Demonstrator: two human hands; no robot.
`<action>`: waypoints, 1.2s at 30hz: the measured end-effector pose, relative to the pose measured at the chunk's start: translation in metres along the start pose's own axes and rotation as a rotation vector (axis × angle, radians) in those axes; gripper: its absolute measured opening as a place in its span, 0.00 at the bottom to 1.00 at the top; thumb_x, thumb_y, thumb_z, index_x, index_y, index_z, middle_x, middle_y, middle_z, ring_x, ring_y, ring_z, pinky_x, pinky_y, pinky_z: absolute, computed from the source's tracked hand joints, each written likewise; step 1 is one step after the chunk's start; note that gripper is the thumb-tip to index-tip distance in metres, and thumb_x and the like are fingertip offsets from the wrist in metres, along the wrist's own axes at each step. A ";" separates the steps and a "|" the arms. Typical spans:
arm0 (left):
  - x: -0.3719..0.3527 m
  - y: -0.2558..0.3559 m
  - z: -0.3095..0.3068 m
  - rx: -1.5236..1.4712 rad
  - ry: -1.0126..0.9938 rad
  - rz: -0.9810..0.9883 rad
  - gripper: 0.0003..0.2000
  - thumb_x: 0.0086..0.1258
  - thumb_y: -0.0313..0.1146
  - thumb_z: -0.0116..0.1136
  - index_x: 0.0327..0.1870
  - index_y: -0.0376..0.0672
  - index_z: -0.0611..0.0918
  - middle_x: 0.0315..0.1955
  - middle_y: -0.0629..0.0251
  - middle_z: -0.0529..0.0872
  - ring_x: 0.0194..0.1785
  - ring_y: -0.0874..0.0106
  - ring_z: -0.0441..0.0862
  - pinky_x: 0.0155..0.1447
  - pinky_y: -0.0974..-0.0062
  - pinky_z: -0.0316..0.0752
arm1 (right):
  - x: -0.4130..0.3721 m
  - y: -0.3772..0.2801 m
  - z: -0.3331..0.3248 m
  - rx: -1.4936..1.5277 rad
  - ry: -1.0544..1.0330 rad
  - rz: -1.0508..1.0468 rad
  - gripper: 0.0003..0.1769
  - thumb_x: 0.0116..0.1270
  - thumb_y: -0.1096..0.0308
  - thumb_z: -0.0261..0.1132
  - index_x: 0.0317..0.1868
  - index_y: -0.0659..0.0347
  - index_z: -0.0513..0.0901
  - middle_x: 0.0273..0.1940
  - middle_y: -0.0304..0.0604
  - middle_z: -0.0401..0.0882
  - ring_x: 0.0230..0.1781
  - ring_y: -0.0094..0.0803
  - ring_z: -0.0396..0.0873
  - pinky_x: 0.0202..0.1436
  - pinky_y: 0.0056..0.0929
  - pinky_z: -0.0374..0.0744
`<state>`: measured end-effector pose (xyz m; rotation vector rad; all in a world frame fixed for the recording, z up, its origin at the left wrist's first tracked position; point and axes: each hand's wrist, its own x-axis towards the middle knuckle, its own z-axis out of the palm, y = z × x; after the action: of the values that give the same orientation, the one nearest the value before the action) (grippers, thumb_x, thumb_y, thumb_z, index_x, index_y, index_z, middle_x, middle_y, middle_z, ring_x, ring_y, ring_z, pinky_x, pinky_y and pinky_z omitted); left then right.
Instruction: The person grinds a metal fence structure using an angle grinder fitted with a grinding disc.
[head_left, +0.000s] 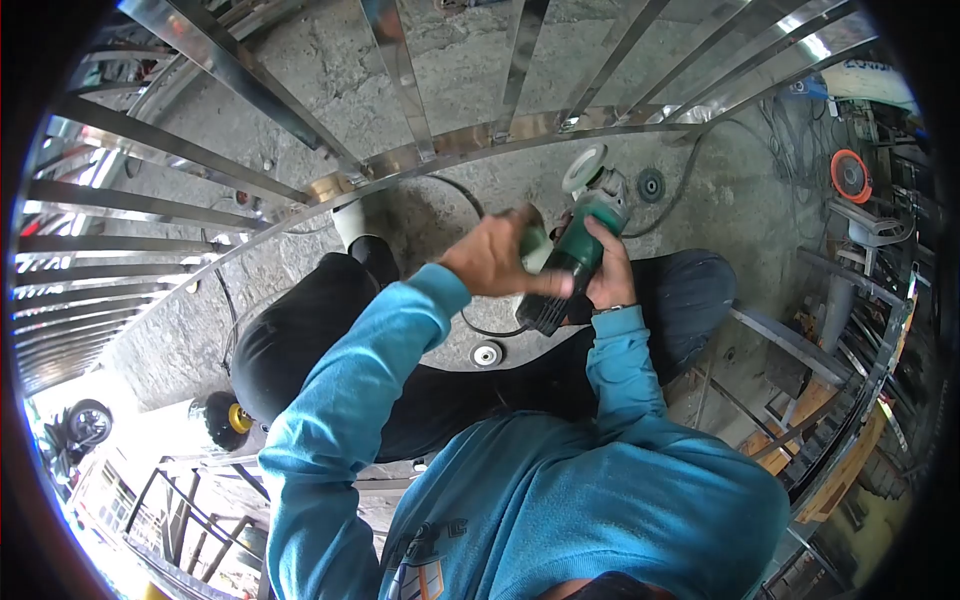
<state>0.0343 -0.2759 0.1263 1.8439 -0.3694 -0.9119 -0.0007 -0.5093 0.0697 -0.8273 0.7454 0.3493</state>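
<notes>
My right hand (610, 268) is wrapped around the body of a green and black angle grinder (578, 248) above my lap. A white disc (585, 168) is fitted at the grinder's head, which points away from me. My left hand (500, 258) is beside the grinder, blurred by motion, its fingers curled and its thumb across the tool's black rear end. Between thumb and fingers shows a pale greenish thing (537, 248), too blurred to name.
A metal railing (480, 140) of shiny bars stands in front of me. On the concrete floor lie a dark disc (651, 185), a small white wheel (487, 354) and a cable (690, 170). Right are an orange ring-shaped thing (851, 176) and metal pieces. Left is a dark cylinder (215, 420).
</notes>
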 end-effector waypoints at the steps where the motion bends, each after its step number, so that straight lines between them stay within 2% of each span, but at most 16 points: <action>1: -0.002 0.000 0.005 -0.004 -0.004 -0.004 0.34 0.62 0.52 0.70 0.59 0.32 0.75 0.53 0.41 0.82 0.63 0.55 0.78 0.63 0.61 0.76 | -0.001 -0.004 -0.003 0.009 -0.046 0.076 0.20 0.67 0.64 0.68 0.55 0.65 0.75 0.44 0.48 0.82 0.42 0.40 0.83 0.47 0.40 0.84; 3: 0.000 -0.002 0.018 0.225 -0.255 0.198 0.36 0.53 0.51 0.76 0.58 0.37 0.76 0.52 0.47 0.81 0.60 0.52 0.80 0.58 0.57 0.80 | -0.002 -0.006 -0.004 0.054 -0.023 0.085 0.21 0.67 0.62 0.68 0.54 0.66 0.75 0.44 0.47 0.82 0.42 0.39 0.83 0.47 0.39 0.84; 4: -0.001 -0.002 0.023 0.221 -0.258 0.195 0.36 0.53 0.51 0.76 0.58 0.37 0.76 0.52 0.47 0.81 0.60 0.52 0.80 0.58 0.57 0.80 | -0.003 -0.006 -0.003 0.098 -0.005 0.090 0.22 0.67 0.59 0.68 0.53 0.67 0.76 0.44 0.47 0.82 0.42 0.38 0.83 0.47 0.39 0.83; 6: -0.003 -0.004 0.032 0.524 -0.127 0.480 0.33 0.55 0.50 0.73 0.58 0.41 0.75 0.54 0.51 0.79 0.57 0.52 0.81 0.56 0.56 0.82 | -0.003 -0.005 -0.005 0.102 0.015 0.087 0.23 0.67 0.59 0.67 0.54 0.66 0.75 0.43 0.46 0.81 0.42 0.37 0.82 0.47 0.36 0.83; 7: -0.003 -0.004 0.036 0.562 -0.079 0.504 0.32 0.57 0.49 0.72 0.60 0.46 0.75 0.56 0.54 0.77 0.55 0.53 0.81 0.55 0.58 0.83 | 0.000 -0.005 -0.012 0.105 -0.020 0.088 0.23 0.67 0.58 0.67 0.54 0.65 0.75 0.43 0.46 0.81 0.42 0.36 0.82 0.47 0.35 0.83; 10: -0.003 -0.005 0.040 0.590 -0.009 0.610 0.29 0.60 0.49 0.69 0.61 0.47 0.75 0.55 0.54 0.78 0.54 0.52 0.81 0.54 0.59 0.83 | 0.001 -0.002 -0.019 0.101 -0.027 0.106 0.25 0.70 0.55 0.61 0.56 0.68 0.73 0.42 0.46 0.81 0.41 0.35 0.83 0.46 0.34 0.84; 12: -0.005 -0.007 0.048 0.589 0.005 0.601 0.29 0.60 0.49 0.68 0.61 0.47 0.75 0.54 0.54 0.78 0.54 0.52 0.81 0.55 0.59 0.83 | -0.002 0.001 -0.020 0.147 0.037 0.126 0.24 0.66 0.58 0.65 0.56 0.63 0.74 0.42 0.45 0.79 0.40 0.36 0.82 0.45 0.33 0.85; 19: -0.013 -0.011 0.064 0.633 0.001 0.469 0.26 0.64 0.48 0.65 0.61 0.49 0.75 0.55 0.53 0.77 0.54 0.53 0.81 0.57 0.58 0.80 | 0.005 0.010 -0.037 0.095 0.003 0.145 0.24 0.65 0.60 0.65 0.58 0.60 0.73 0.42 0.45 0.78 0.40 0.36 0.81 0.43 0.33 0.85; 22: -0.017 -0.010 0.069 0.664 0.005 0.486 0.24 0.66 0.45 0.62 0.61 0.50 0.75 0.54 0.52 0.77 0.54 0.53 0.81 0.56 0.57 0.80 | 0.007 0.017 -0.039 0.069 0.081 0.186 0.21 0.65 0.60 0.65 0.55 0.62 0.75 0.40 0.45 0.79 0.39 0.37 0.82 0.42 0.35 0.85; 24: -0.020 -0.017 0.079 0.706 -0.010 0.471 0.23 0.67 0.43 0.61 0.62 0.50 0.75 0.54 0.53 0.76 0.54 0.53 0.81 0.56 0.57 0.80 | 0.011 0.024 -0.037 -0.095 0.267 0.154 0.19 0.66 0.60 0.65 0.51 0.63 0.77 0.39 0.44 0.79 0.37 0.38 0.82 0.41 0.35 0.85; 26: -0.016 -0.020 0.085 0.755 -0.010 0.457 0.22 0.67 0.42 0.59 0.62 0.51 0.75 0.55 0.53 0.76 0.54 0.53 0.81 0.56 0.57 0.80 | 0.009 0.021 -0.038 -0.148 0.240 0.125 0.18 0.66 0.60 0.65 0.49 0.63 0.77 0.38 0.44 0.79 0.36 0.37 0.82 0.41 0.35 0.84; 28: -0.011 -0.010 0.081 0.725 -0.077 0.450 0.21 0.68 0.39 0.57 0.62 0.51 0.75 0.55 0.53 0.76 0.55 0.54 0.81 0.56 0.56 0.80 | 0.013 0.019 -0.035 0.003 0.224 0.306 0.18 0.65 0.59 0.65 0.49 0.63 0.77 0.38 0.44 0.79 0.37 0.36 0.82 0.43 0.34 0.84; 30: -0.007 0.004 0.074 0.715 -0.075 0.430 0.24 0.65 0.43 0.63 0.63 0.51 0.76 0.55 0.54 0.76 0.56 0.54 0.81 0.56 0.57 0.80 | 0.012 0.012 -0.035 0.000 0.185 0.295 0.19 0.65 0.59 0.65 0.50 0.64 0.77 0.39 0.44 0.79 0.38 0.35 0.81 0.44 0.33 0.83; 32: -0.006 0.026 0.062 0.683 -0.189 0.355 0.32 0.59 0.49 0.70 0.64 0.51 0.75 0.55 0.54 0.76 0.56 0.54 0.81 0.56 0.57 0.81 | 0.015 0.004 -0.034 -0.105 0.053 0.251 0.20 0.65 0.59 0.65 0.51 0.64 0.76 0.39 0.44 0.79 0.39 0.35 0.81 0.45 0.33 0.83; 33: -0.005 0.026 0.065 0.717 -0.156 0.378 0.37 0.53 0.53 0.74 0.65 0.51 0.76 0.53 0.56 0.78 0.54 0.55 0.82 0.52 0.58 0.81 | 0.011 0.000 -0.020 -0.122 0.102 0.202 0.20 0.65 0.60 0.65 0.51 0.65 0.76 0.39 0.45 0.79 0.40 0.36 0.82 0.45 0.34 0.83; 36: 0.000 0.030 0.072 0.794 -0.181 0.344 0.36 0.53 0.53 0.74 0.63 0.50 0.77 0.48 0.58 0.80 0.51 0.58 0.82 0.47 0.61 0.81 | 0.031 -0.019 -0.031 -0.279 0.078 0.263 0.21 0.64 0.60 0.66 0.51 0.66 0.76 0.39 0.46 0.80 0.39 0.38 0.83 0.44 0.35 0.84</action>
<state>-0.0138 -0.3364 0.1373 2.2916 -1.2621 -0.7385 0.0173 -0.5448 0.0439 -1.0113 0.8938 0.6708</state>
